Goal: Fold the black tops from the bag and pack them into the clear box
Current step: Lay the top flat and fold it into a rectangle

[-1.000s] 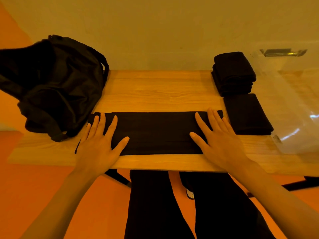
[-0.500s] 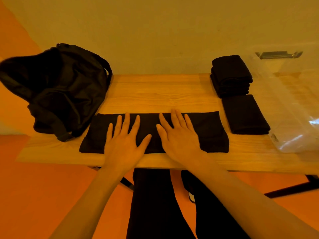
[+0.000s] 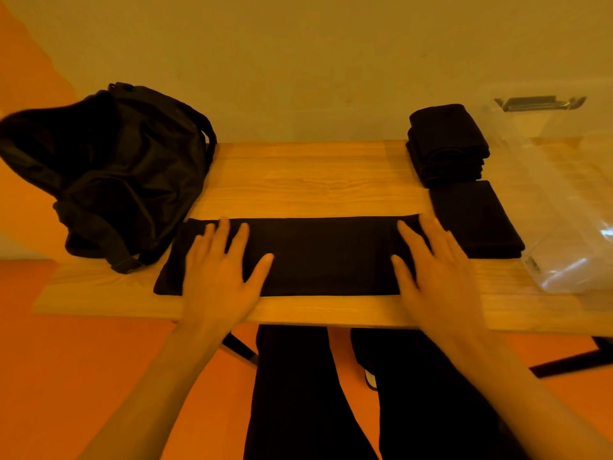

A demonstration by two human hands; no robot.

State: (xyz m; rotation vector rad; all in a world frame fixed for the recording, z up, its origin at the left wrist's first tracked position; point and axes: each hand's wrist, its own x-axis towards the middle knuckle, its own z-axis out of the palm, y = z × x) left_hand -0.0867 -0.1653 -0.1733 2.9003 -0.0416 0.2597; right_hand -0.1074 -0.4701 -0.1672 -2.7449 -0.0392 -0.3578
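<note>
At the desk's [image 3: 311,180] near edge, 6 o'clock: my left grip [image 3: 219,277] and right grip [image 3: 438,270], both flat and wide, pressing the ends of the long black top [image 3: 325,257]. Risk: uneven pressure would ruck its layers and let the folds slip. 2 o'clock: folded tops [image 3: 474,220], clear box [image 3: 564,200]. 10 o'clock: bag [image 3: 126,174].

Covered, cropped and blurred parts

Stretches near both ends of the long flat black folded top [image 3: 325,257] lie under the left grip [image 3: 219,277] and the blurred right grip [image 3: 434,270]. The clear plastic box [image 3: 564,200] and the wooden desk [image 3: 305,180] run off the right edge. The box's small label [image 3: 532,263] is unreadable.
</note>
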